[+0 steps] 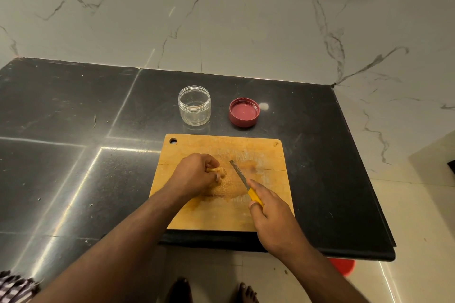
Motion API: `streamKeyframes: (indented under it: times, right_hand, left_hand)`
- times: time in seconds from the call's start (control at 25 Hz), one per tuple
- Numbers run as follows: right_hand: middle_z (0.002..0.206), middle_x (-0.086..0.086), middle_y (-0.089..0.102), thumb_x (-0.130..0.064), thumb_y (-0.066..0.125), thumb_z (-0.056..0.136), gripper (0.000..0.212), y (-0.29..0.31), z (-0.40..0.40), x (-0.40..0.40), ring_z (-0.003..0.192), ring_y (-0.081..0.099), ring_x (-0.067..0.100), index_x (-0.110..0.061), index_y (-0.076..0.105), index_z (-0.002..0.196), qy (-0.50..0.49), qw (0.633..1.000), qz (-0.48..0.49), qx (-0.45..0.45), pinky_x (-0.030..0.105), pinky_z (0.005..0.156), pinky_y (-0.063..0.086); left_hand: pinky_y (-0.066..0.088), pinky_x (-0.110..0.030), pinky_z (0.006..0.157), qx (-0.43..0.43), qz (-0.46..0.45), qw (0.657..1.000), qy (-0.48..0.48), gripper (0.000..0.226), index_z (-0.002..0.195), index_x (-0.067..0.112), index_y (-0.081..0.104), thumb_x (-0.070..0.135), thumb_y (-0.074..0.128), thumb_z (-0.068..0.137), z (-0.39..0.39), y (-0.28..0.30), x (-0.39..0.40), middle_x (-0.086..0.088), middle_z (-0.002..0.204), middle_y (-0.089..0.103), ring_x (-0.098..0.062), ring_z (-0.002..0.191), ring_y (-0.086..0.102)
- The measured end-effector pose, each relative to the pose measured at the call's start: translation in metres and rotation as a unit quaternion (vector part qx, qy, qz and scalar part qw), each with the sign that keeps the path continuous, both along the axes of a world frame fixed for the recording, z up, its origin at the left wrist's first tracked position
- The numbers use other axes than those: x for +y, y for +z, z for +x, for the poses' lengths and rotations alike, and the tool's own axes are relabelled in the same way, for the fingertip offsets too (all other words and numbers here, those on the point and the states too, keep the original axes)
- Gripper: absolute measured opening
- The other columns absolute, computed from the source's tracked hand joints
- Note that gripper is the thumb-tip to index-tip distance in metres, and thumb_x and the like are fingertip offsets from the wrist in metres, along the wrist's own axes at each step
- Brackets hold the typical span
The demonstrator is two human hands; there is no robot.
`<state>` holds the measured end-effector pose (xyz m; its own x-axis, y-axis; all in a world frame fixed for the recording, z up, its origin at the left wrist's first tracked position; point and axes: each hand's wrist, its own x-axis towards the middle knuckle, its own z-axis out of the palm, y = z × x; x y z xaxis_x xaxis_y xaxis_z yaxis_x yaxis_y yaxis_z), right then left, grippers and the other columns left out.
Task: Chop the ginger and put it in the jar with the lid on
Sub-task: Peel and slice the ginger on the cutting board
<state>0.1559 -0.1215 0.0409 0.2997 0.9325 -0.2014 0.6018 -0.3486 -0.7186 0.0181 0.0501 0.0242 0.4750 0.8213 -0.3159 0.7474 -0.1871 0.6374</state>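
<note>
The flat wooden chopping board is honey-yellow, paler and scuffed whitish across its far right part. On it the heap of chopped ginger is tan-gold. The small knife has a bright yellow handle and a dull grey blade. The round clear plastic jar is colourless. The round screw lid is deep red, pinker inside. The polished stone counter is black with fine pale specks. The marble wall is white with grey veins. A striped cloth at the lower left is dark and white.
</note>
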Motion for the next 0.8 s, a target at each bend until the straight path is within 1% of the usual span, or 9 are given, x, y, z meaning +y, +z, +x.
streamKeyframes:
  times: [0.12, 0.24, 0.36, 0.44, 0.48, 0.64, 0.8]
  right_hand:
    - [0.146, -0.01, 0.041, -0.022, 0.038, 0.104, 0.05, 0.002, -0.004, 0.002, 0.119, 0.036, -0.005, -0.031, 0.029, 0.152, 0.034, 0.999, -0.009, -0.011, 0.004, 0.092, 0.029]
    - [0.144, -0.008, 0.043, -0.022, 0.037, 0.104, 0.05, 0.003, -0.01, 0.005, 0.126, 0.041, 0.002, -0.029, 0.028, 0.153, 0.051, 0.998, -0.011, -0.024, 0.015, 0.102, 0.034]
    - [0.138, -0.006, 0.045, -0.022, 0.035, 0.104, 0.051, 0.003, -0.014, 0.007, 0.118, 0.046, 0.004, -0.029, 0.026, 0.153, 0.051, 0.998, -0.014, -0.04, 0.021, 0.1, 0.041]
    - [0.136, -0.006, 0.045, -0.022, 0.035, 0.104, 0.052, 0.004, -0.017, 0.009, 0.115, 0.047, 0.004, -0.029, 0.024, 0.154, 0.055, 0.997, -0.019, -0.051, 0.022, 0.098, 0.043]
    - [0.137, -0.006, 0.045, -0.022, 0.034, 0.104, 0.052, 0.003, -0.018, 0.01, 0.116, 0.047, 0.005, -0.029, 0.023, 0.154, 0.061, 0.996, -0.023, -0.057, 0.022, 0.099, 0.042]
    - [0.148, -0.003, 0.042, -0.021, 0.035, 0.103, 0.051, 0.005, -0.016, 0.018, 0.131, 0.042, 0.01, -0.025, 0.027, 0.154, 0.076, 0.995, -0.034, -0.051, 0.02, 0.107, 0.033]
    - [0.152, 0.0, 0.041, -0.019, 0.036, 0.103, 0.051, 0.006, -0.013, 0.027, 0.136, 0.04, 0.012, -0.022, 0.031, 0.153, 0.077, 0.996, -0.037, -0.04, 0.019, 0.108, 0.03]
  left_hand:
    - [0.045, -0.022, 0.079, -0.009, 0.007, 1.0, 0.008, 0.034, 0.124, 0.022, 0.07, 0.025, 0.071, 0.09, 0.0, 0.0, -0.001, 0.002, 0.128, 0.066, -0.013, 0.111, 0.059]
    - [0.045, -0.022, 0.078, -0.006, 0.015, 1.0, 0.013, 0.032, 0.121, 0.022, 0.072, 0.026, 0.071, 0.089, 0.0, 0.0, -0.002, 0.003, 0.127, 0.067, -0.012, 0.111, 0.06]
    - [0.047, -0.023, 0.078, -0.009, 0.016, 1.0, 0.019, 0.031, 0.119, 0.022, 0.073, 0.028, 0.072, 0.089, 0.0, -0.003, -0.001, 0.004, 0.124, 0.069, -0.01, 0.107, 0.06]
    - [0.048, -0.023, 0.079, -0.013, 0.015, 1.0, 0.024, 0.031, 0.118, 0.022, 0.073, 0.029, 0.072, 0.088, 0.0, -0.004, -0.001, 0.004, 0.122, 0.07, -0.008, 0.104, 0.06]
    - [0.048, -0.024, 0.079, -0.015, 0.015, 0.999, 0.025, 0.031, 0.118, 0.022, 0.073, 0.029, 0.073, 0.088, 0.0, -0.004, -0.002, 0.004, 0.121, 0.07, -0.008, 0.103, 0.059]
    - [0.046, -0.023, 0.078, -0.018, 0.021, 0.999, 0.021, 0.03, 0.119, 0.022, 0.073, 0.027, 0.073, 0.089, 0.0, -0.005, -0.002, 0.003, 0.124, 0.069, -0.005, 0.099, 0.055]
    - [0.046, -0.024, 0.078, -0.013, 0.023, 0.999, 0.017, 0.03, 0.119, 0.022, 0.073, 0.027, 0.072, 0.09, -0.001, -0.004, -0.002, 0.002, 0.125, 0.068, -0.008, 0.103, 0.058]
